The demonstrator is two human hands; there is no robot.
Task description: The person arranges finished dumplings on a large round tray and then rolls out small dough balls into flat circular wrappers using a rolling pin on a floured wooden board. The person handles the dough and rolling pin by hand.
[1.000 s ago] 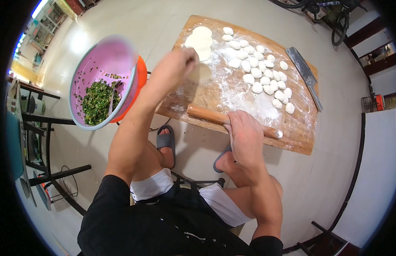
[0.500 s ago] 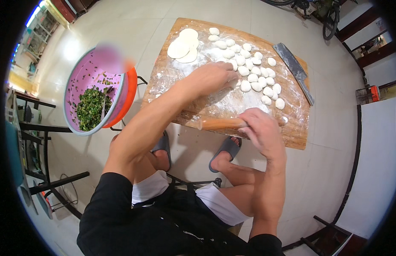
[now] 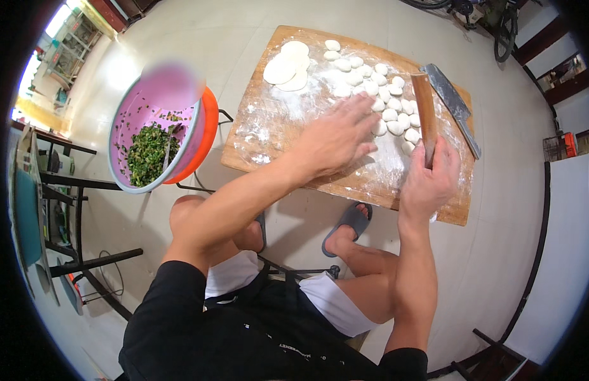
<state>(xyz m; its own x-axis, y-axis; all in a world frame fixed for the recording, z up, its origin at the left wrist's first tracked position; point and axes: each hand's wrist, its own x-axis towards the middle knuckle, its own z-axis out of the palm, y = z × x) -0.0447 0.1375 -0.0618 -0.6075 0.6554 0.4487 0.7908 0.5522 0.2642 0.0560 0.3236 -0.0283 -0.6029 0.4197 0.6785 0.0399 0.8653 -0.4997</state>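
My left hand [image 3: 342,136] lies palm down over the floured wooden board [image 3: 256,130], its fingers stretched out and apart. What lies under the palm, if anything, is hidden. The fingertips reach the edge of a group of small white dough pieces [image 3: 394,127]. In my right hand [image 3: 432,178] is a wooden rolling pin [image 3: 425,108], gripped near its lower end and pointing away from me along the right side of the dough pieces. Several flat round dough wrappers [image 3: 283,68] overlap at the board's far left.
A cleaver [image 3: 448,95] rests along the board's right edge. Left of the board, a pink basin [image 3: 120,120] holds chopped green filling [image 3: 148,152] and a utensil handle, with an orange container [image 3: 210,120] beneath. A dark metal frame [image 3: 78,184] stands at far left, a bicycle [image 3: 507,32] at far right.
The rolling pin has swung from lying crosswise near the front edge to pointing away from me, in my right hand. My left hand has flattened and shifted right and nearer. The whole view shifted slightly.
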